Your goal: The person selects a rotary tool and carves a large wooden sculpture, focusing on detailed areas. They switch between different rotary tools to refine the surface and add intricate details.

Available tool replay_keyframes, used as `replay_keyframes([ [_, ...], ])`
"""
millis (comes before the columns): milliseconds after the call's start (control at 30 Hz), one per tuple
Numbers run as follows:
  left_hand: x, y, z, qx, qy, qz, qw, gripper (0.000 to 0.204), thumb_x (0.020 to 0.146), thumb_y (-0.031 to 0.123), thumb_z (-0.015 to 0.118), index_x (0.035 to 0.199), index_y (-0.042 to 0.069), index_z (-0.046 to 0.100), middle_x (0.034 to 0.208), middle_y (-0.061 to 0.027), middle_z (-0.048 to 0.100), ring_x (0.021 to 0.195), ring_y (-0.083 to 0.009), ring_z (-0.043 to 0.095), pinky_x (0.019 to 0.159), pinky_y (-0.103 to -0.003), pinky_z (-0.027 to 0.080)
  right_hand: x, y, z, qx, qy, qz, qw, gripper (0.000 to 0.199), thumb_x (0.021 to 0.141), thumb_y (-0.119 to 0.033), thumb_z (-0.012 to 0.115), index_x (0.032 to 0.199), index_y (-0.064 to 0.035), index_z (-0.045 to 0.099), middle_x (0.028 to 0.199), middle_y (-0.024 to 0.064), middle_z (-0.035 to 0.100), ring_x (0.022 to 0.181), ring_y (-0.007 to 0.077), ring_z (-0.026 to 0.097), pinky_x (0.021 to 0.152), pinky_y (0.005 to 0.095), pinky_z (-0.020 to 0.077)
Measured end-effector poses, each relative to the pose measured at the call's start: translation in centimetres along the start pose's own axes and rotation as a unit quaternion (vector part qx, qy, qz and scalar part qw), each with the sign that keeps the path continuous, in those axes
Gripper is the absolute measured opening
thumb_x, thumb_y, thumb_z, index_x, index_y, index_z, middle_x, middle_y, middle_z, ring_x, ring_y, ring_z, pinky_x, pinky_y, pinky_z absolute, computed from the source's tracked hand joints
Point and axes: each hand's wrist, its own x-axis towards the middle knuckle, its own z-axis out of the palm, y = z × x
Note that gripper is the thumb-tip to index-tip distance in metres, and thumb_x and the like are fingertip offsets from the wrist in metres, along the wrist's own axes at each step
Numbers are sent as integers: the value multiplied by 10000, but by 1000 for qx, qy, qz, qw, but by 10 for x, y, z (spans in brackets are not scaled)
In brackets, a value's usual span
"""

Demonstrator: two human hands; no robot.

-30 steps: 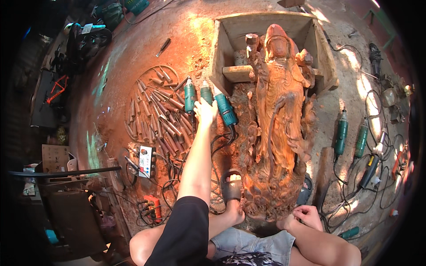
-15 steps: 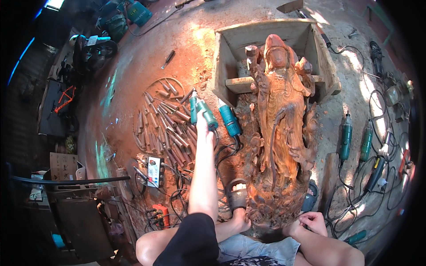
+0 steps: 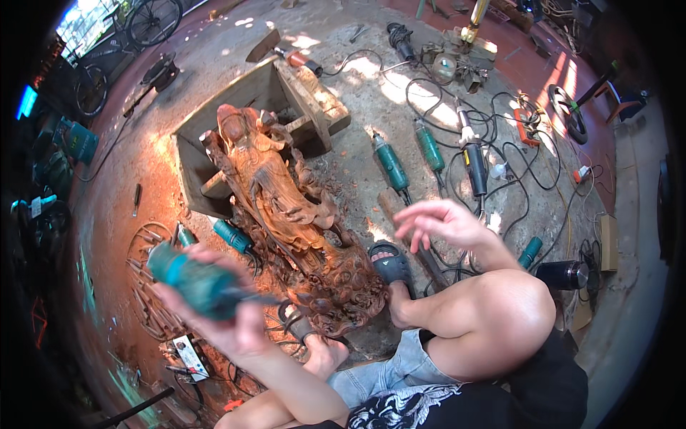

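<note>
Beside wooden statue (image 3: 279, 207): left hand (image 3: 229, 322) grasping green grinder (image 3: 193, 282); right hand (image 3: 443, 223) released.

Left hand (image 3: 229, 314): raised at lower left, fingers closed round a teal grinder (image 3: 191, 280), forearm running down to the bottom edge. Right hand (image 3: 439, 222): open, fingers spread, palm down, held above the right knee, gripping nothing.

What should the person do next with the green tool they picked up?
Probably bring the green power tool, gripped in the left hand, over to the wooden statue lying just beside it. The right hand hovers open and empty, free to steady the tool first.
</note>
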Motion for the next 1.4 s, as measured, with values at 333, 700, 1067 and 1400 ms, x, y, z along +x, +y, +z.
replay_keyframes([
  [333, -18, -181, 15, 549, -252, -2, 797, 541, 1056, 445, 556, 1360, 9, 458, 1325, -179, 525, 1207, -271, 586, 995, -404, 508, -31, -148, 39, -258, 118, -176, 943, 996, 771, -276, 907, 1580, -40, 375, 1381, 143, 595, 1219, 222, 588, 1027, 361, 495],
  [700, -39, -150, -105, 677, -485, 273, 482, 260, 859, 176, 650, 1101, 86, 678, 1084, -124, 684, 1117, -309, 708, 912, -379, 595, -169, -24, 63, -252, 174, 41, 951, 1141, 533, -342, 902, 1488, 97, 456, 1419, 295, 574, 1255, 345, 626, 1031, 396, 517],
  [1067, -25, -113, -146, 763, -395, 213, 465, 249, 754, 189, 686, 981, 87, 673, 921, -34, 630, 797, -190, 618, 650, -305, 479, -34, -51, 44, -321, -121, 99, 934, 1020, 612, -465, 988, 1315, 141, 568, 1198, 282, 698, 1069, 343, 734, 946, 407, 563],
  [1400, 0, -118, -165, 784, -340, 186, 486, 337, 718, 222, 701, 1028, 92, 693, 945, -40, 611, 813, -211, 629, 644, -324, 496, 6, -36, 64, -438, 3, 7, 899, 702, 687, -122, 837, 1334, 71, 643, 1084, 253, 724, 926, 323, 738, 847, 356, 563],
])
